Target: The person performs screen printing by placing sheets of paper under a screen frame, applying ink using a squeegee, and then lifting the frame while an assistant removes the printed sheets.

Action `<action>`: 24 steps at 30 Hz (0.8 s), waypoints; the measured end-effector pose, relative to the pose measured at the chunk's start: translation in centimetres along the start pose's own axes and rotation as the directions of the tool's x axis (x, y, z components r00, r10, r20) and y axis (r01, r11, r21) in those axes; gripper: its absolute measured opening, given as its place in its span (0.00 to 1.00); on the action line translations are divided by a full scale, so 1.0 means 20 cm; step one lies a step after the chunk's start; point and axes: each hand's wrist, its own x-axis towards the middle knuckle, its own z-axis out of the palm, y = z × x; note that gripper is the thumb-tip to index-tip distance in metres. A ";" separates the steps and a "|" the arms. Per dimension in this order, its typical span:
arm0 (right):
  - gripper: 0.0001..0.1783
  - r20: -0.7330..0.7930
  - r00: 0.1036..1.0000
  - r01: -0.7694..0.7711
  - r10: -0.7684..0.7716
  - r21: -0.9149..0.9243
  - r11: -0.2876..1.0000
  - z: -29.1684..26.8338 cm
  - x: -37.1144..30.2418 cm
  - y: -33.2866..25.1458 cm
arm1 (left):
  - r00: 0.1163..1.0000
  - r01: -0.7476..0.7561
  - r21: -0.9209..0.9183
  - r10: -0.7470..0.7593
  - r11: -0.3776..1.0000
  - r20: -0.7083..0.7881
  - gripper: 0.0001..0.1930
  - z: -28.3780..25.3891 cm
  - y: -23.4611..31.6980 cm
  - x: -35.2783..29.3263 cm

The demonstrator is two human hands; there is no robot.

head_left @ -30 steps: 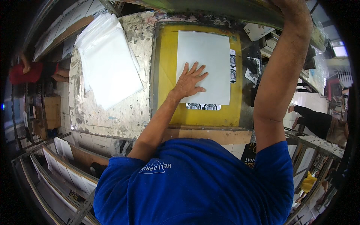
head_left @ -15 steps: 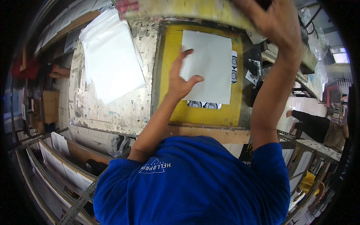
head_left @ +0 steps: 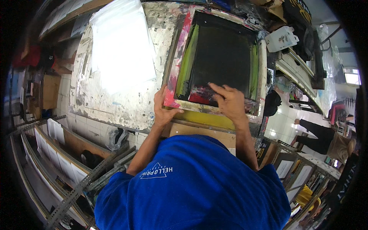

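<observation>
A screen printing frame lies flat over the yellow base board, whose near strip shows below it. Dark ink covers most of its mesh, with green bands along the sides and a red smear near the front. My left hand grips the near left corner of the frame, fingers along the side rail and thumb along the front edge. Over the near rail, toward the right, my right hand has its fingers stretched out above the mesh. It holds nothing. The white sheet on the board is now hidden under the frame.
A stack of white sheets lies on the paint-stained table at left. A white jug stands at the far right. Racks flank me on both sides. Other people are at right and far left.
The frame has come down from its raised position over the white sheet. My right hand has dropped from the upper right to the near rail; my left hand has left the sheet for the frame's corner.
</observation>
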 end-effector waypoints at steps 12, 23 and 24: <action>0.47 -0.015 1.000 -0.022 0.019 -0.230 0.973 0.25 0.34 0.37 | 0.999 -0.037 0.401 0.020 0.915 0.047 0.48 -0.03 -0.04 -0.04; 0.47 -0.112 0.993 0.006 -0.041 -0.296 0.955 0.23 1.20 0.80 | 0.999 -0.025 0.354 0.009 0.935 0.045 0.47 -0.03 -0.06 -0.05; 0.45 -0.185 0.972 0.075 -0.147 -0.346 0.935 0.24 1.25 0.87 | 0.999 -0.026 0.352 0.009 0.935 0.050 0.47 -0.03 -0.07 -0.05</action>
